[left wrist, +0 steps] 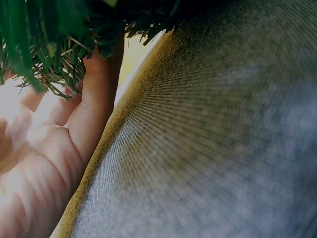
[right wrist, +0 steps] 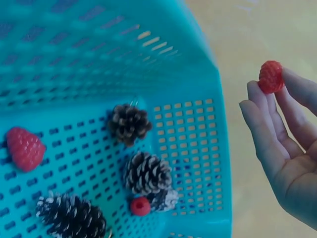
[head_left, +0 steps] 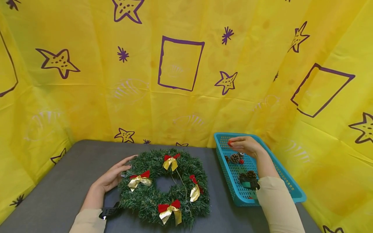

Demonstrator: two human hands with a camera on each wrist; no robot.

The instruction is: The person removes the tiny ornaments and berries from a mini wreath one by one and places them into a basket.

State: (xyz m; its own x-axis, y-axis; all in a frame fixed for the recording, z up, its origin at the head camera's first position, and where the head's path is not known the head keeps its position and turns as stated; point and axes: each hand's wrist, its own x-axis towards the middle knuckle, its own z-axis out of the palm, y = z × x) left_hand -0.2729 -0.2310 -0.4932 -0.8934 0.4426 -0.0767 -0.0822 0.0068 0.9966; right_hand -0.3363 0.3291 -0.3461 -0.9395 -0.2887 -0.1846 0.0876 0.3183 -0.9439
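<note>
A green artificial wreath (head_left: 134, 197) with red and gold bows (head_left: 172, 162) lies on the grey table. My left hand (head_left: 112, 178) rests against its left edge, fingers fairly straight. In the left wrist view the greenery (left wrist: 54, 44) hides the fingertips of that left hand (left wrist: 59, 134). Between thumb and fingertips, my right hand (right wrist: 292, 134) pinches a small red artificial raspberry (right wrist: 271, 77), above the far end of the blue basket (head_left: 230, 186). Inside the basket are several pine cones (right wrist: 147, 172), a larger red berry (right wrist: 26, 148) and a small red one (right wrist: 140, 206).
The blue basket stands to the right of the wreath, its wall (right wrist: 193, 74) rising beside the pine cones. Yellow cloth (head_left: 180, 106) with purple stars and squares hangs behind and at both sides. A thin beaded string (head_left: 181, 179) runs across the wreath.
</note>
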